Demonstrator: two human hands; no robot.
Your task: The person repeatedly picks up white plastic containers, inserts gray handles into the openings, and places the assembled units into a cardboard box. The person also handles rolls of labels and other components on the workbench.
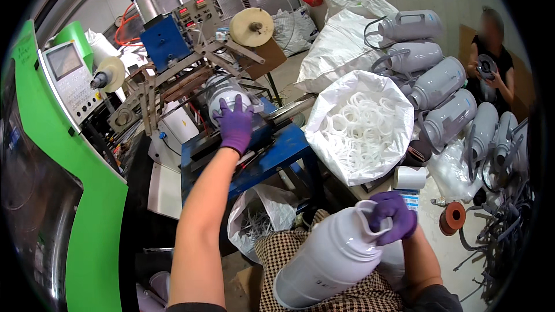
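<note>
My left hand (234, 126), in a purple glove, reaches forward to the machine. Its fingers are spread flat against a grey plastic thermos jug (222, 91) lying in the machine's fixture, and do not wrap round it. Close to my lap, my right hand (394, 215), gloved in the same purple, is closed at the neck and handle side of a second grey thermos jug (329, 257). That jug is tilted, its open mouth up and to the right, its base over my checked apron (283, 254). Part of the right hand's grip is hidden behind the neck.
A white sack (315, 138) of white plastic rings stands right of the blue machine table (272, 159). Grey jugs (439, 84) are piled further right, with grey straps (503, 242) below. A green machine (92, 219) borders the left. Another person (491, 63) sits at the far right.
</note>
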